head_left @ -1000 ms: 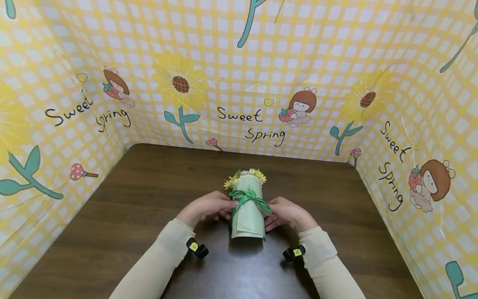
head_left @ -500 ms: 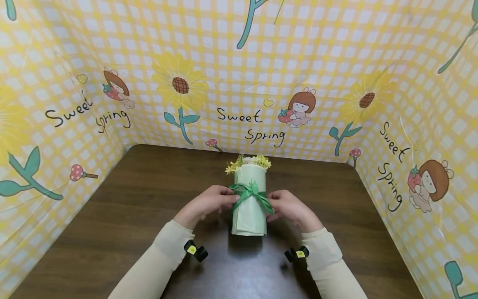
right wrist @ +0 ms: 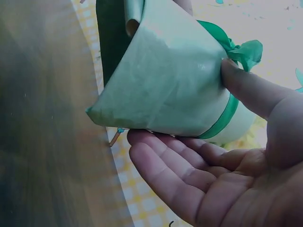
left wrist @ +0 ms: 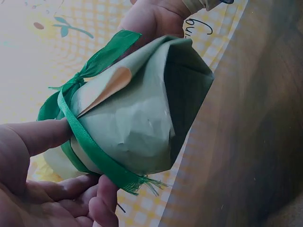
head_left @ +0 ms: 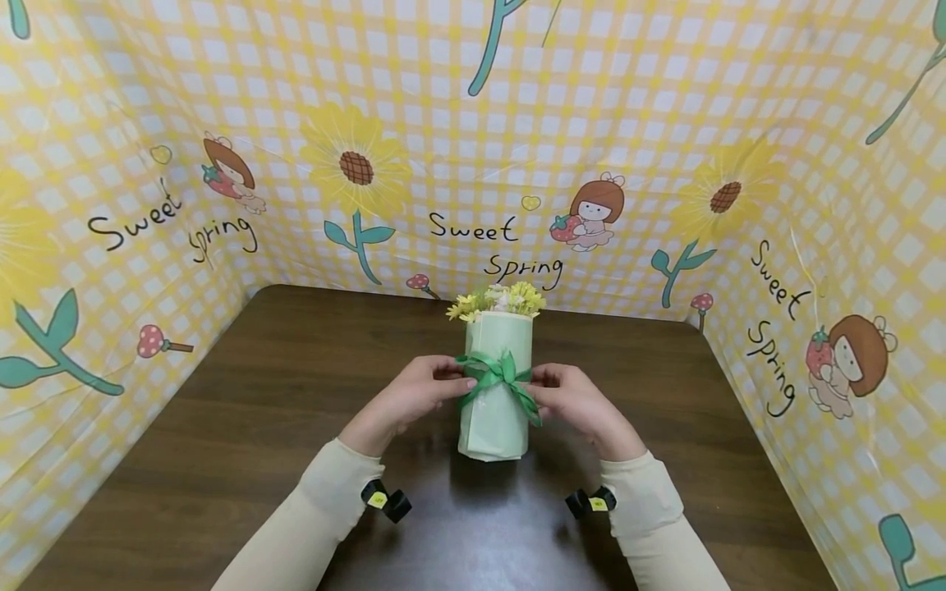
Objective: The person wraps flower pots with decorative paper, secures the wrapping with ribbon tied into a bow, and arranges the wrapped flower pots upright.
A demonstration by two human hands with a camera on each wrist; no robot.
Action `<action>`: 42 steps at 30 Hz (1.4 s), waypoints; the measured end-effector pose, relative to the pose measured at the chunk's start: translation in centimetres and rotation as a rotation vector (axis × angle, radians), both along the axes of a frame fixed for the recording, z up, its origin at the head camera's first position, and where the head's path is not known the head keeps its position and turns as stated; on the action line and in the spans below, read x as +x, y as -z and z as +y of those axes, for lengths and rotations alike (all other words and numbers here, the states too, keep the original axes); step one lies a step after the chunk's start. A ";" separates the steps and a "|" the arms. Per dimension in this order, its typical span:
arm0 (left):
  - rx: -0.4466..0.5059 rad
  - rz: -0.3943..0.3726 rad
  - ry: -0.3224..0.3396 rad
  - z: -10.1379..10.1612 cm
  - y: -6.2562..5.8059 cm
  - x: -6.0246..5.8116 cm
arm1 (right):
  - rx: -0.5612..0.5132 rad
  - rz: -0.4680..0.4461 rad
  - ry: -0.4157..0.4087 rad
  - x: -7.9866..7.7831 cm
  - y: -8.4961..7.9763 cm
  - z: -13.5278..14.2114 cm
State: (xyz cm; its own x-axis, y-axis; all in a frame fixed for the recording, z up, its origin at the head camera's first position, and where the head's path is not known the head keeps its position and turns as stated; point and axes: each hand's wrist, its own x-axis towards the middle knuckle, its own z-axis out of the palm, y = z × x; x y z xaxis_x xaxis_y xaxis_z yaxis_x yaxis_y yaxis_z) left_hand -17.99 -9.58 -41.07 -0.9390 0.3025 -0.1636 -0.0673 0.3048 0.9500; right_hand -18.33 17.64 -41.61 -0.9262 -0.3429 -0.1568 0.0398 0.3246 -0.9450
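A bouquet [head_left: 495,419] wrapped in pale green paper stands nearly upright above the table, yellow and white flowers [head_left: 517,299] showing at its top. Around its middle runs a green ribbon [head_left: 497,373] tied in a bow at the front. My left hand [head_left: 414,396] grips its left side, thumb on the ribbon and fingers behind. On the opposite side my right hand [head_left: 580,402] holds it, thumb in front by the bow, fingers bent under the paper in the right wrist view. The wrapping's lower end [left wrist: 189,90] gapes hollow in the left wrist view.
The dark brown wooden table [head_left: 259,460] spreads beneath both arms. Yellow checked cloth [head_left: 473,156] printed with flowers and lettering walls it in at the back and both sides. A small black camera [head_left: 386,501] sits on each wrist.
Both hands have raised the bouquet and tipped it more upright. Its flowers now reach higher, overlapping the back cloth, and more of its lower wrapping clears the table.
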 end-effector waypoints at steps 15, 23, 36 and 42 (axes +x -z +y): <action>0.062 0.127 0.041 -0.1 -0.1 0.1 | -0.001 0.077 0.028 -0.3 0.1 -0.1; 0.034 0.167 0.034 -0.1 0.1 -0.1 | 0.051 0.146 0.025 -0.4 0.1 0.0; 0.017 0.207 0.042 -0.2 0.6 -0.4 | 0.052 0.160 0.028 -0.4 0.4 -0.2; 0.006 0.225 0.033 -0.1 0.9 -0.5 | 0.022 0.156 0.026 -0.3 0.5 -0.4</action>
